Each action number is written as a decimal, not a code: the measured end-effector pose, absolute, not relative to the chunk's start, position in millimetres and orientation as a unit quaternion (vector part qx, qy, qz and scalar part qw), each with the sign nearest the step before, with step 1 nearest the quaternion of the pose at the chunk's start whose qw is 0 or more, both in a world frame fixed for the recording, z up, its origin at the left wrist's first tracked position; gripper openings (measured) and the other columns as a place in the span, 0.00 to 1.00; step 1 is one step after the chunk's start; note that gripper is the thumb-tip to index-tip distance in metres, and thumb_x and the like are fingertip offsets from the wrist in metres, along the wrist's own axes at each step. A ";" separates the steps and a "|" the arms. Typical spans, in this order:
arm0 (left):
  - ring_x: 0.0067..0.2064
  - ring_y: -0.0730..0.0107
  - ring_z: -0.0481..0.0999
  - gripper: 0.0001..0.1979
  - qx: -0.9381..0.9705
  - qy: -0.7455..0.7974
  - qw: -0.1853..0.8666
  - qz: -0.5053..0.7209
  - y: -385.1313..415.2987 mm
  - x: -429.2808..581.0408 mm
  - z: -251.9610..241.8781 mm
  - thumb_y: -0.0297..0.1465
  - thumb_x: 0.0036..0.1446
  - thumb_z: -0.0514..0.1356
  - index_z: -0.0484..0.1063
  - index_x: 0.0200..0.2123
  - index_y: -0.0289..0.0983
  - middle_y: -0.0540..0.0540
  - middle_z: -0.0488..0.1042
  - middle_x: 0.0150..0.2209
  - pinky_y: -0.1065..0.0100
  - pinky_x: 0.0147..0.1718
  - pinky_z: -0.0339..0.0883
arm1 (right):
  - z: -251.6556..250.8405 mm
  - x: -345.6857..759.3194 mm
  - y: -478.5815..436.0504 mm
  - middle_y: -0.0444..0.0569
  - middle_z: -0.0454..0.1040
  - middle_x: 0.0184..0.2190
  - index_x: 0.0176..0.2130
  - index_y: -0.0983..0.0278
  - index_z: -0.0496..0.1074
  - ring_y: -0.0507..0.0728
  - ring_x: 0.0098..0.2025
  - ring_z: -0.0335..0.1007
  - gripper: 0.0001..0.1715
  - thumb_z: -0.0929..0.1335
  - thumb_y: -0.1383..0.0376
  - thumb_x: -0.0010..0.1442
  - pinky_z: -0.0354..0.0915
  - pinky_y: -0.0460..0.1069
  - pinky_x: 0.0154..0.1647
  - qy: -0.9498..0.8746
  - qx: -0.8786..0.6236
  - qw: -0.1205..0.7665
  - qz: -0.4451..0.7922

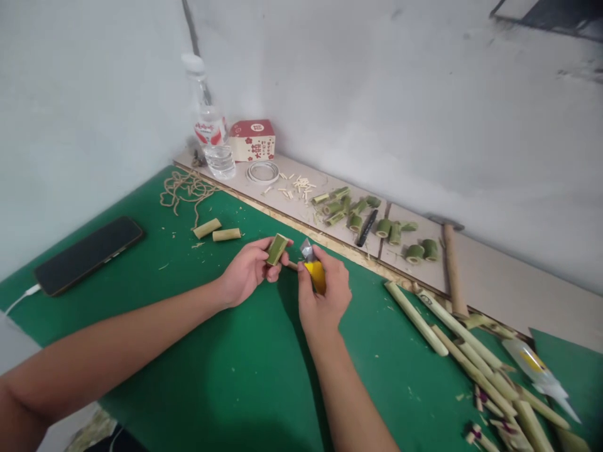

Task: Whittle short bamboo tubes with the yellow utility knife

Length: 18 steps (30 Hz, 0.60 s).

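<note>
Pinched in the fingers of my left hand (247,270) is a short green piece of bamboo (277,250), held up above the green mat. My right hand (327,292) grips a yellow utility knife (315,276), its metal blade end (307,249) pointing up and away, a small gap to the right of the bamboo. Two short peeled bamboo pieces, one (207,228) tilted and one (227,235) flatter, lie on the mat beyond my left hand.
Along the back ledge stand a water bottle (214,141), a red and cream box (253,140), a tape roll (262,172), a black marker (367,228) and a hammer (455,270). Bamboo sticks (459,326) and a glue bottle (537,370) lie right; a phone (89,254) and twine (186,188) left.
</note>
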<state>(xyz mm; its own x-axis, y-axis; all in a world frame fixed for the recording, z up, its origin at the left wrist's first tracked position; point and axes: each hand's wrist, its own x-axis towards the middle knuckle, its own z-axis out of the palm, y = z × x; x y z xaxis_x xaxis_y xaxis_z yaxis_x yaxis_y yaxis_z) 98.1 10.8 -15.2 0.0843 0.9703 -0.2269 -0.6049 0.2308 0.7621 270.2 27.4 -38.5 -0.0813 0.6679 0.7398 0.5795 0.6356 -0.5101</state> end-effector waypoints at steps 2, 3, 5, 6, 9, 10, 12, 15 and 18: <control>0.25 0.75 0.67 0.18 0.259 0.373 0.678 0.578 9.6 100.9 -16.8 0.32 0.49 0.66 0.78 0.45 0.32 0.46 0.77 0.34 0.69 0.27 0.61 | -40.7 270.4 28.5 0.50 0.85 0.45 0.58 0.57 0.77 0.59 0.44 0.82 0.15 0.71 0.63 0.73 0.75 0.55 0.49 -0.736 -0.423 0.527 0.042; 0.26 0.74 0.68 0.18 0.266 0.378 0.670 0.581 9.0 102.2 -17.8 0.32 0.50 0.66 0.78 0.45 0.32 0.46 0.77 0.34 0.69 0.27 0.62 | -41.9 270.5 29.0 0.51 0.85 0.46 0.58 0.57 0.78 0.59 0.45 0.83 0.14 0.71 0.62 0.74 0.76 0.55 0.49 -0.737 -0.422 0.526 0.044; 0.28 0.73 0.70 0.19 0.287 0.397 0.644 0.587 8.1 104.2 -20.1 0.33 0.53 0.68 0.79 0.47 0.32 0.44 0.79 0.37 0.68 0.29 0.64 | -44.0 270.6 29.9 0.52 0.86 0.47 0.57 0.57 0.78 0.60 0.46 0.83 0.15 0.70 0.61 0.74 0.76 0.56 0.51 -0.733 -0.427 0.527 0.052; 0.29 0.73 0.72 0.19 0.298 0.408 0.627 0.593 7.8 104.8 -21.5 0.34 0.54 0.70 0.79 0.49 0.32 0.43 0.80 0.39 0.68 0.30 0.65 | -44.9 270.6 30.2 0.52 0.86 0.48 0.58 0.57 0.79 0.60 0.47 0.83 0.15 0.70 0.60 0.74 0.77 0.57 0.51 -0.729 -0.432 0.527 0.057; 0.34 0.71 0.75 0.27 0.327 0.425 0.589 0.605 7.3 105.1 -26.3 0.36 0.56 0.75 0.78 0.57 0.34 0.41 0.82 0.45 0.69 0.33 0.68 | -46.8 270.3 31.0 0.52 0.85 0.50 0.58 0.57 0.79 0.61 0.49 0.84 0.16 0.71 0.59 0.73 0.77 0.59 0.54 -0.718 -0.447 0.528 0.077; 0.36 0.69 0.76 0.30 0.332 0.423 0.587 0.605 7.2 104.9 -27.8 0.37 0.55 0.77 0.77 0.59 0.35 0.41 0.83 0.46 0.69 0.34 0.69 | -47.1 270.1 31.1 0.52 0.85 0.50 0.59 0.57 0.79 0.61 0.50 0.84 0.17 0.71 0.59 0.73 0.77 0.59 0.54 -0.716 -0.448 0.528 0.084; 0.42 0.66 0.79 0.34 0.337 0.412 0.595 0.602 6.9 104.3 -30.1 0.37 0.53 0.79 0.76 0.62 0.36 0.40 0.82 0.48 0.70 0.35 0.70 | -46.9 269.7 31.1 0.52 0.85 0.51 0.59 0.57 0.79 0.62 0.51 0.83 0.17 0.71 0.59 0.73 0.76 0.58 0.54 -0.717 -0.447 0.527 0.095; 0.46 0.62 0.80 0.35 0.331 0.401 0.606 0.602 6.1 103.2 -31.2 0.36 0.52 0.81 0.75 0.61 0.38 0.42 0.81 0.47 0.71 0.34 0.70 | -46.0 269.5 30.7 0.53 0.85 0.52 0.59 0.57 0.80 0.62 0.51 0.83 0.17 0.71 0.58 0.73 0.76 0.58 0.53 -0.714 -0.459 0.518 0.105; 0.41 0.66 0.79 0.36 0.330 0.398 0.611 0.599 4.8 102.0 -30.8 0.38 0.53 0.80 0.75 0.61 0.38 0.44 0.80 0.44 0.72 0.32 0.69 | -45.8 270.2 30.2 0.53 0.85 0.51 0.58 0.57 0.80 0.62 0.50 0.83 0.17 0.72 0.57 0.72 0.76 0.58 0.53 -0.712 -0.471 0.508 0.114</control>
